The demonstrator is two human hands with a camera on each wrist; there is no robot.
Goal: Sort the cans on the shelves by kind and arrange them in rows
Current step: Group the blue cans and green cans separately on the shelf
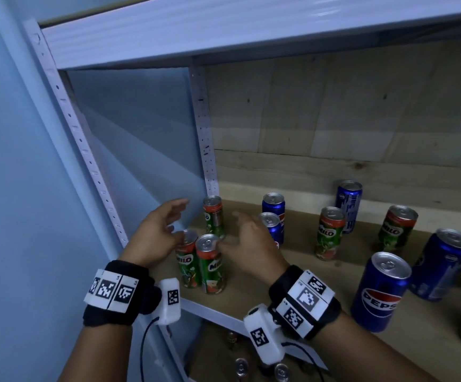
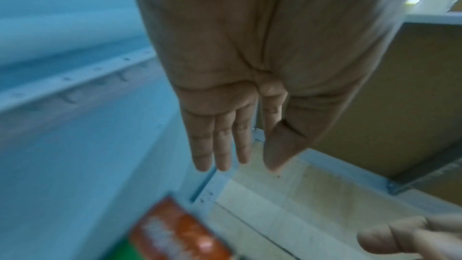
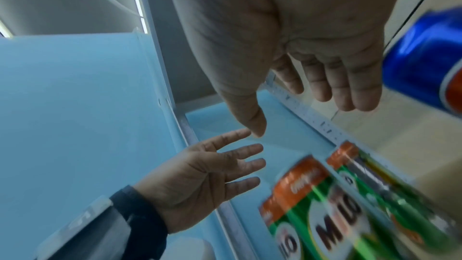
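Hovering over the wooden shelf (image 1: 292,274), the left hand (image 1: 155,238) and right hand (image 1: 251,249) flank a cluster of three Milo cans (image 1: 210,264) at the shelf's 9 o'clock corner, both with fingers (image 3: 340,86) spread straight and holding nothing; whether a fingertip touches a can is not clear. Two of these cans stand side by side at the front edge, the third behind them at 12 o'clock. Toward 3 o'clock stand two blue Pepsi cans (image 1: 272,216) close together, then two more Milo cans (image 1: 330,234) and a slim blue can (image 1: 348,205) by the back wall. Nearer, at 4 o'clock, stand two larger Pepsi cans (image 1: 379,292). More cans (image 1: 241,368) show on the level below.
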